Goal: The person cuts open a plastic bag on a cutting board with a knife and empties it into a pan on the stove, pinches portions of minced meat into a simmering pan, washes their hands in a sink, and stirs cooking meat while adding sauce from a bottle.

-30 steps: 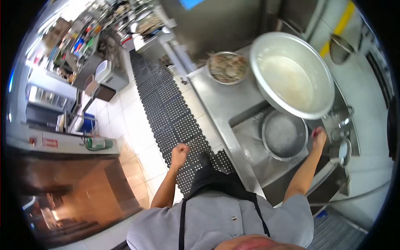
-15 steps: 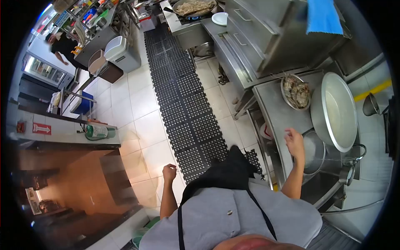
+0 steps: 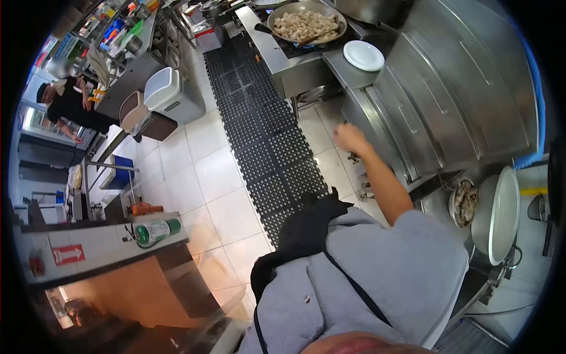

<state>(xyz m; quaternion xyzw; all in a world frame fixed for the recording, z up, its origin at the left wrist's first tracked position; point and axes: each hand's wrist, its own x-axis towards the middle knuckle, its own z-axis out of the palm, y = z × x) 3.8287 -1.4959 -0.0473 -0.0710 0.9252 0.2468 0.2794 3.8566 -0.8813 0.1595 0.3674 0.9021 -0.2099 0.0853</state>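
Note:
My right hand (image 3: 352, 138) swings forward in the air with its fingers loosely curled, and nothing shows in it. It hangs over the tiled floor, nearest to the steel drawer cabinet (image 3: 436, 88) and apart from it. My left hand is out of view. Further ahead, a pan (image 3: 272, 23) of pale, chunky food (image 3: 306, 26) sits on the stove. A white plate (image 3: 364, 55) lies on the steel counter between the stove and the cabinet.
Black rubber matting (image 3: 265, 141) runs along the aisle. At right stand a large metal basin (image 3: 486, 218) and a bowl of shellfish-like food (image 3: 466, 203). Bins (image 3: 162, 88) line the left. A co-worker (image 3: 71, 106) stands beyond. A green extinguisher (image 3: 156, 232) hangs by the doorway.
I have moved forward along the mat, and the stove and plate are closer. My right hand has swung forward from beside the sink counter. My left hand has left the view.

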